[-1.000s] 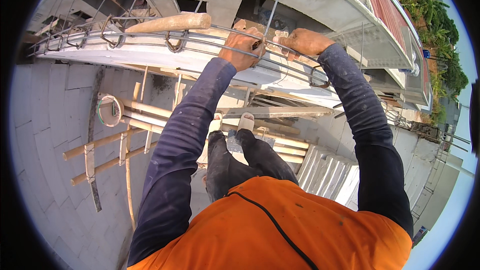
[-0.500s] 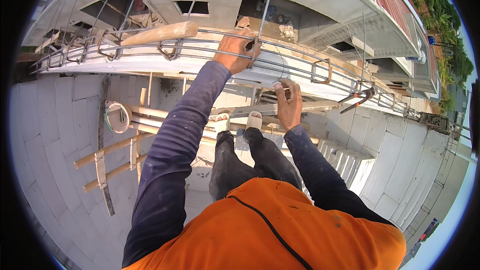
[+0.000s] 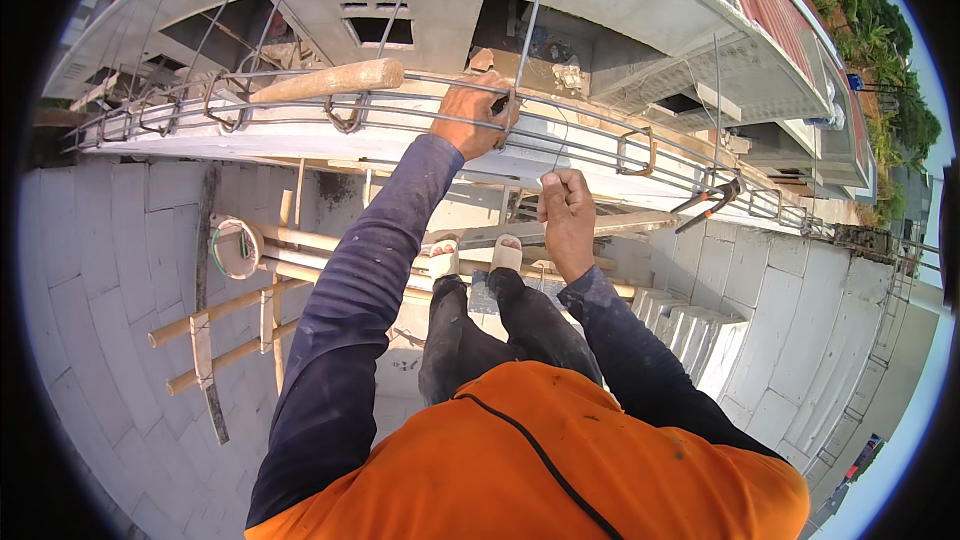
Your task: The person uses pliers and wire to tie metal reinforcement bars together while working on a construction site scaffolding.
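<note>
A cage of long steel reinforcing bars (image 3: pixel 410 127) with square stirrups runs across the top of a white block wall. My left hand (image 3: pixel 474 116) is closed around the bars and a dark stirrup, where an upright rod meets the cage. Lower and to the right, my right hand (image 3: pixel 567 217) is pinched on a thin tie wire (image 3: pixel 562 145), which rises toward the cage. What lies under the left fingers is partly hidden. Pincers with orange marks on the handles (image 3: pixel 712 202) hang at the bars to the right.
A wooden post (image 3: pixel 325 80) lies on the cage to the left. Bamboo poles (image 3: pixel 225 315) and a round bucket (image 3: pixel 237 248) are below, left. My feet stand beside a plank (image 3: pixel 620 222). Stacked white blocks (image 3: pixel 690 325) are at right; upright rods (image 3: pixel 535 15) stick up.
My right hand has shifted slightly left, and its fingers have curled in more around the wire. My left hand stays on the bars. The view has tilted a little.
</note>
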Action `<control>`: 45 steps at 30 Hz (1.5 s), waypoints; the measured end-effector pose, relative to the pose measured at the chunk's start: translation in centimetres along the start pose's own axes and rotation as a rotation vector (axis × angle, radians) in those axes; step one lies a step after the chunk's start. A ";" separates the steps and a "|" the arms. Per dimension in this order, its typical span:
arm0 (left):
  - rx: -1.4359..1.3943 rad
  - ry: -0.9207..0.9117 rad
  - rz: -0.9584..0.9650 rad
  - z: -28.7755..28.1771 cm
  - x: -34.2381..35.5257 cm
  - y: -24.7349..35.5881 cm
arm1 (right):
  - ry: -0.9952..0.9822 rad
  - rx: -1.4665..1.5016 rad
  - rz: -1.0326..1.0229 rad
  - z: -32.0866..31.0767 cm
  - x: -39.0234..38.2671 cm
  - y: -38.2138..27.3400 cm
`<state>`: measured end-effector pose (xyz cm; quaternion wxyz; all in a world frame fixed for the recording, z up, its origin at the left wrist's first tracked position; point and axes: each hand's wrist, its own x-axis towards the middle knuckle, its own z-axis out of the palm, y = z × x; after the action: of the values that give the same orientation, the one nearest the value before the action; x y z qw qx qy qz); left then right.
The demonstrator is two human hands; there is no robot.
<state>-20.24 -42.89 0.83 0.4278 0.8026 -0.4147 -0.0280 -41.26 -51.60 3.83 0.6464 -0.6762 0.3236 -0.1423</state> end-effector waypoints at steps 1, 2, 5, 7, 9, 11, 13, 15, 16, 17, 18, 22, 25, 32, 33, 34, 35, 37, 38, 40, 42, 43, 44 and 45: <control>0.011 0.010 0.013 0.0 0.0 0.0 | 0.058 0.068 -0.032 -0.5 1.3 0.8; 0.019 0.015 0.022 0.1 -0.1 0.0 | 0.117 0.136 -0.056 -1.3 2.3 1.4; -0.006 -0.025 -0.026 0.0 0.0 0.2 | 0.206 0.186 0.151 -2.3 4.9 0.7; 0.011 -0.036 -0.047 -0.3 0.0 0.3 | 0.171 0.266 0.227 -2.4 5.6 0.0; -0.008 -0.025 -0.042 0.1 0.1 0.2 | 0.178 0.219 0.178 -2.5 5.3 -0.2; -0.017 -0.027 -0.048 0.2 0.0 0.1 | 0.102 0.080 0.104 -3.4 4.1 -0.1; -0.016 -0.022 -0.067 0.1 -0.2 0.1 | 0.157 -0.443 -0.163 -5.3 1.7 -1.4; -0.014 -0.011 -0.073 0.0 -0.5 -0.4 | 0.169 -0.679 -0.273 -6.4 1.6 -5.2; -0.015 -0.008 -0.077 0.0 -0.7 -0.6 | 0.163 -0.658 -0.240 -7.0 2.2 -7.5; -0.026 -0.023 -0.103 0.0 -0.8 -0.4 | 0.171 -0.641 -0.197 -7.3 2.7 -9.7; -0.039 -0.038 -0.122 -0.3 -0.6 0.1 | 0.200 -0.640 -0.356 -6.4 4.3 -11.9; -0.083 -0.057 -0.129 -0.3 0.2 1.4 | -0.318 -1.309 0.068 -6.8 17.4 -10.1; -0.116 -0.016 -0.085 0.0 -0.1 0.1 | -0.743 -0.932 0.150 -5.4 21.0 -10.2; -0.070 -0.057 -0.156 -0.8 -0.1 1.3 | -0.710 -0.976 -0.010 1.0 22.6 -17.4; -0.067 -0.055 -0.154 -0.6 0.1 1.4 | -0.730 -1.102 -0.148 1.5 23.2 -18.3; -0.060 -0.054 -0.157 -0.4 0.0 1.3 | -0.753 -1.223 -0.290 2.2 23.5 -18.9; -0.054 -0.039 -0.158 -0.3 -0.1 1.1 | -0.705 -1.282 -0.331 3.0 23.3 -19.7; -0.044 -0.013 -0.159 -0.2 -0.3 1.0 | -0.707 -1.511 -0.583 3.9 23.4 -20.3; -0.047 -0.011 -0.163 -0.3 -0.3 0.9 | -0.702 -1.621 -0.711 4.2 23.6 -20.6; -0.051 -0.006 -0.176 -0.7 -0.6 0.6 | -0.553 -1.660 -0.881 4.1 23.9 -22.5; -0.024 -0.001 -0.164 -0.8 -0.6 0.5 | -0.415 -1.669 -0.939 2.8 25.3 -23.5; -0.017 -0.004 -0.149 -0.5 -0.4 0.7 | -0.352 -1.664 -0.909 1.2 27.2 -24.1; -0.010 0.002 -0.127 -0.1 -0.3 0.9 | -0.287 -1.659 -0.877 -0.8 29.0 -24.7; 0.004 0.015 -0.110 0.1 -0.2 0.9 | -0.240 -1.712 -0.930 -2.9 30.5 -24.5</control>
<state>-20.97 -43.13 1.33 0.4271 0.8251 -0.3671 -0.0447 -13.95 -73.92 20.99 -0.1541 -0.9864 -0.0489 -0.0302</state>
